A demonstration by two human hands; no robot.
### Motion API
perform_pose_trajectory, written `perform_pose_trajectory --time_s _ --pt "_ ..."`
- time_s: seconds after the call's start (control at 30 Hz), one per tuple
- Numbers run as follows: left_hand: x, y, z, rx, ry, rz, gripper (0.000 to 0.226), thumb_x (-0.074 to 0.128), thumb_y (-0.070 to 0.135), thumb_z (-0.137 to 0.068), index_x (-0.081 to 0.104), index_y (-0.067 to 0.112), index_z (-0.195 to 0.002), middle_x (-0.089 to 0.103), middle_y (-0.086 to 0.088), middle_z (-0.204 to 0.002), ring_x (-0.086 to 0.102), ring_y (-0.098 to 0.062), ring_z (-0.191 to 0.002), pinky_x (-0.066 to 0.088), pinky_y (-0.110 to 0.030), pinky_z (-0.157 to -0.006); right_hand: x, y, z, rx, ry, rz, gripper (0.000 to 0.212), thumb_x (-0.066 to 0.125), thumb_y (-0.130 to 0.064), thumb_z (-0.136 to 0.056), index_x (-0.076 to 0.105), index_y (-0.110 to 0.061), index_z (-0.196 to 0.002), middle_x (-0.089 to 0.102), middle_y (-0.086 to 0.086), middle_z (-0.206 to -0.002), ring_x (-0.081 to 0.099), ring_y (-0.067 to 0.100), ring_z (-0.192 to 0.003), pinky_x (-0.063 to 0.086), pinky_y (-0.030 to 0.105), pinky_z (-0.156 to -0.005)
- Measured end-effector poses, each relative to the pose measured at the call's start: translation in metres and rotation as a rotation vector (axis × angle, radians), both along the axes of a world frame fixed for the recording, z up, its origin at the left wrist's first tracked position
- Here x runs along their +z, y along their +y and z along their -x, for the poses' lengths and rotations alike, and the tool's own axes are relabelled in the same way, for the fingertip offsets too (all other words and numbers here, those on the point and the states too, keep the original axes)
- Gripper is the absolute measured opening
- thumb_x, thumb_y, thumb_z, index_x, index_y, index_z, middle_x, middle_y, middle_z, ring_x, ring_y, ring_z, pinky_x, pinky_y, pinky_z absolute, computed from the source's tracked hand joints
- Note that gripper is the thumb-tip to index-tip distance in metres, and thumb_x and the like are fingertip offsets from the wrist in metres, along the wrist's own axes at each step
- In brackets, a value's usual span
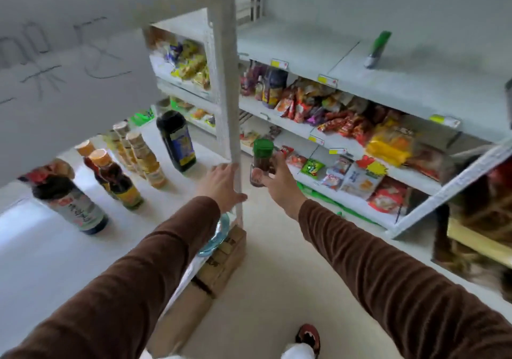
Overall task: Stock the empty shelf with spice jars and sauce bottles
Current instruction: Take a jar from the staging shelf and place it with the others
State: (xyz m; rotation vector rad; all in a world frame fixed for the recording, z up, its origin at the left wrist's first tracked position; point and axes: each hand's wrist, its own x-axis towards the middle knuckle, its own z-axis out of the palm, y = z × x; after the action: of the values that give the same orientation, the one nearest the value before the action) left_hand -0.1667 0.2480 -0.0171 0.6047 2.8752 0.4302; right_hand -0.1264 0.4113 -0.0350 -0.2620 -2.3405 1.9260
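A long white shelving unit [360,87] runs along the right; its top shelf [304,45] is almost bare, carrying one green-capped bottle [377,49] far back, which seems to lean left, though blur makes that uncertain. The tiers below it are packed with snack packets [346,126] in red, yellow and orange. To the left lies a white shelf surface [41,247], bounded at its near corner by a grey upright post [225,81].

On that surface stands a large dark sauce bottle [177,141] with a blue and yellow label, upright, cap away from the camera. In front of it a row of pale-capped spice jars [141,156] stands upright, then two orange-capped sauce bottles [116,180] with dark contents, and nearest the left edge a dark bottle with a pale label [72,203], all with long axes vertical. Cardboard boxes [219,261] sit on the floor under the corner.

Both arms wear brown sleeves [388,270]. The left hand [221,184] lies flat with straight fingers against the post, gripping nothing. The right hand [277,175] is curled round a green-lidded spice jar [261,162] of dark brown contents, held in the air between the post and the snack tiers, upright, lid up, long axis vertical.
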Motion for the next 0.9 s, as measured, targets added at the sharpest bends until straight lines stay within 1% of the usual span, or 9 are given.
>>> perform_pose_trajectory --time_s 0.03,0.1,0.17,0.33,0.4,0.53,0.67,0.77,0.9 --pt "0.002 0.029 0.006 -0.028 0.007 0.005 0.087 0.076 0.044 -0.08 0.033 0.02 -0.151 0.042 -0.008 -0.15 0.039 -0.028 -0.136 0.035 -0.039 -0.11 0.002 0.029 0.0 -0.024 0.003 0.019 0.032 0.065 -0.019 -0.098 0.051 -0.017 -0.126 0.064 0.001 -0.113 0.06 0.001 -0.097 0.047 0.012 -0.083" --pt "0.007 0.086 0.017 -0.072 0.012 0.011 0.089 0.076 0.046 -0.079 0.032 0.022 -0.151 0.042 -0.007 -0.151 0.038 -0.028 -0.138 0.037 -0.041 -0.11 0.004 0.086 0.002 -0.064 -0.014 0.09 0.029 0.065 -0.019 -0.098 0.052 -0.022 -0.124 0.066 0.004 -0.119 0.063 0.017 -0.11 0.053 0.035 -0.097" --pt "0.011 0.141 0.027 -0.109 0.008 -0.005 0.089 0.076 0.046 -0.08 0.03 0.023 -0.153 0.041 -0.007 -0.152 0.037 -0.028 -0.139 0.036 -0.042 -0.111 0.01 0.143 0.006 -0.088 -0.031 0.2 0.025 0.062 -0.016 -0.099 0.053 -0.023 -0.122 0.065 0.009 -0.126 0.063 0.027 -0.117 0.054 0.048 -0.099" --pt "0.021 0.258 0.051 -0.204 0.031 -0.019 0.085 0.077 0.044 -0.08 0.033 0.021 -0.15 0.043 -0.007 -0.15 0.039 -0.029 -0.136 0.038 -0.044 -0.11 0.033 0.264 0.016 -0.135 -0.022 0.32 0.023 0.056 -0.016 -0.102 0.053 -0.024 -0.123 0.066 0.0 -0.115 0.067 0.019 -0.102 0.058 0.039 -0.084" --pt "0.023 0.294 0.063 -0.223 0.02 -0.029 0.088 0.077 0.045 -0.079 0.031 0.023 -0.151 0.042 -0.007 -0.152 0.039 -0.028 -0.138 0.038 -0.046 -0.111 0.035 0.301 0.025 -0.162 -0.017 0.304 0.022 0.057 -0.017 -0.101 0.055 -0.029 -0.12 0.066 -0.002 -0.116 0.065 0.02 -0.106 0.057 0.041 -0.087" --pt "0.026 0.354 0.095 -0.269 0.023 -0.032 0.087 0.076 0.045 -0.08 0.031 0.023 -0.151 0.044 -0.008 -0.15 0.04 -0.03 -0.137 0.038 -0.045 -0.111 0.038 0.36 0.054 -0.204 -0.004 0.295 0.022 0.06 -0.018 -0.1 0.057 -0.031 -0.118 0.066 -0.003 -0.119 0.059 0.027 -0.124 0.05 0.05 -0.104" --pt "0.022 0.403 0.145 -0.325 0.027 -0.035 0.085 0.075 0.047 -0.081 0.032 0.022 -0.15 0.043 -0.008 -0.15 0.039 -0.028 -0.137 0.039 -0.046 -0.11 0.035 0.403 0.096 -0.236 0.003 0.295 0.023 0.057 -0.015 -0.101 0.055 -0.028 -0.12 0.064 -0.005 -0.118 0.061 0.024 -0.117 0.053 0.048 -0.099" --pt "0.017 0.437 0.194 -0.349 0.015 -0.047 0.083 0.076 0.044 -0.081 0.035 0.02 -0.148 0.045 -0.009 -0.146 0.04 -0.03 -0.135 0.039 -0.044 -0.11 0.03 0.434 0.138 -0.273 0.014 0.262 0.022 0.058 -0.014 -0.1 0.056 -0.026 -0.119 0.063 0.002 -0.122 0.063 0.023 -0.112 0.055 0.041 -0.094" --pt "0.016 0.477 0.262 -0.368 0.01 -0.065 0.087 0.076 0.045 -0.079 0.032 0.022 -0.15 0.044 -0.009 -0.147 0.039 -0.031 -0.136 0.039 -0.047 -0.109 0.022 0.473 0.202 -0.358 0.019 0.218 0.022 0.064 -0.016 -0.097 0.06 -0.025 -0.117 0.065 0.011 -0.125 0.062 0.029 -0.118 0.052 0.049 -0.102"
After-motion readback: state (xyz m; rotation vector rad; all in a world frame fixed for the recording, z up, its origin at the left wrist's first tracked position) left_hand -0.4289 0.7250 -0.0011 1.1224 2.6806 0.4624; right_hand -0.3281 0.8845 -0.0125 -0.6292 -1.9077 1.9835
